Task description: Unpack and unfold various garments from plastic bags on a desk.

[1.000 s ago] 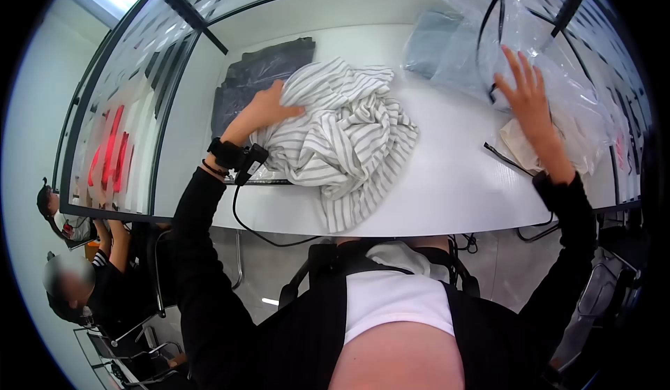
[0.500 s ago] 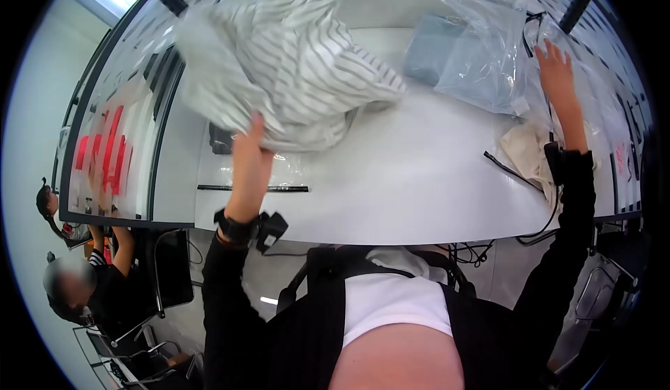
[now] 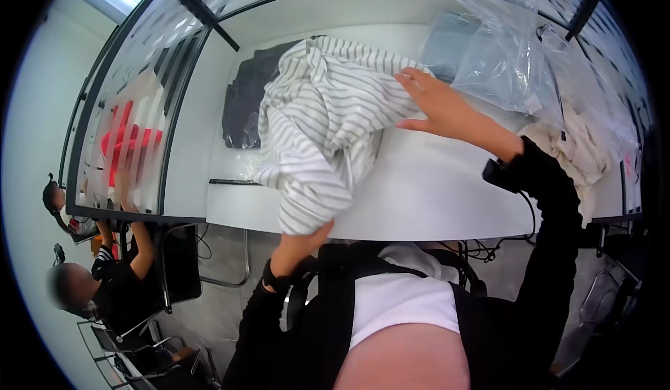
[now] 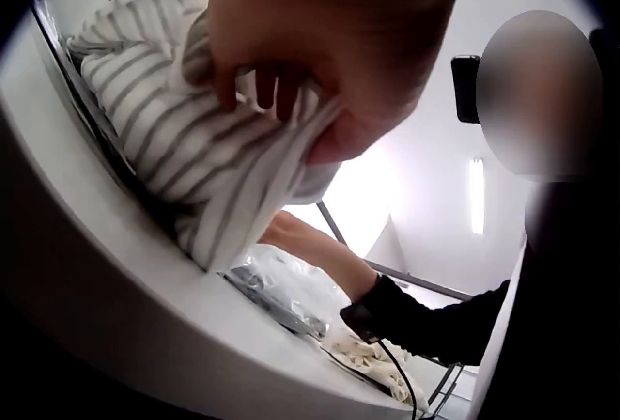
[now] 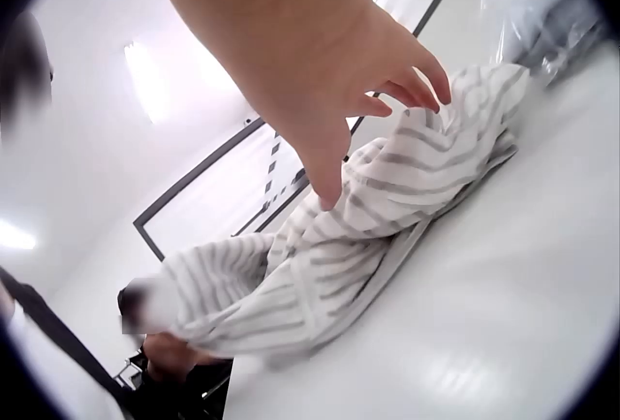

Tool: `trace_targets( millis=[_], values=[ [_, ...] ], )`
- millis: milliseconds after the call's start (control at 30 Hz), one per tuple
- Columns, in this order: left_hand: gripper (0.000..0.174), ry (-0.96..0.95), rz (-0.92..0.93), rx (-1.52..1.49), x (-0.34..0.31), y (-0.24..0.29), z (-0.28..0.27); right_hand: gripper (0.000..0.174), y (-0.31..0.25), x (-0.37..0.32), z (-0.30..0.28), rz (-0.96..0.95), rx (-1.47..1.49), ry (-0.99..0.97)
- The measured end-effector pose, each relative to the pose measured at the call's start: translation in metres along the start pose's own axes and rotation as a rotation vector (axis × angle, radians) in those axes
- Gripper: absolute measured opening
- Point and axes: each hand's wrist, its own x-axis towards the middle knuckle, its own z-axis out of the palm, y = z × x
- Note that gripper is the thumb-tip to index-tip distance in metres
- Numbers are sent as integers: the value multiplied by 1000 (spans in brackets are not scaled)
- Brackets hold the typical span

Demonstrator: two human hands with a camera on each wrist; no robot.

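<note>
A crumpled white cloth with grey stripes (image 3: 328,104) lies across the left and middle of the white table (image 3: 426,188). At the table's near edge my left hand (image 3: 300,247) grips its near end; in the left wrist view, the fingers and thumb curl round a fold of the striped cloth (image 4: 155,115). My right hand (image 3: 447,107) is at the cloth's far right edge, thumb and fingers spread apart. In the right wrist view, that hand (image 5: 329,71) reaches over the bunched fabric with fingertips right at its folds.
A dark grey folded garment in clear plastic (image 3: 244,100) lies partly under the cloth at left. Clear bags with blue-grey fabric (image 3: 502,62) and a cream cloth (image 3: 576,146) lie at right. Partition frames surround the table. People sit beyond the left partition.
The striped cloth was lifted and swung up by my left hand, then came down with its near end at the table edge. My right hand moved left from the plastic bags to the cloth.
</note>
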Motion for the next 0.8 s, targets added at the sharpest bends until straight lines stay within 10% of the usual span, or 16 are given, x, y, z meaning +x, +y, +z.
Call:
trace_targets(
  millis=[100, 233, 333, 467, 633, 800],
  values=[
    [37, -441, 191, 321, -10, 3, -3, 62, 6, 27, 20, 62, 199, -209],
    [44, -469, 28, -61, -15, 4, -6, 47, 12, 39, 12, 73, 418, -418],
    [49, -308, -143, -294, -33, -10, -45, 31, 3, 31, -27, 282, 247, -296],
    [49, -46, -163, -497, -66, -49, -81, 26, 39, -11, -81, 154, -86, 408],
    [44, -28, -460, -295, -20, -35, -70, 25, 79, -61, -106, 492, 165, 203],
    [26, -155, -223, -135, 10, -34, -69, 25, 69, -88, -101, 569, 508, 137]
  ],
)
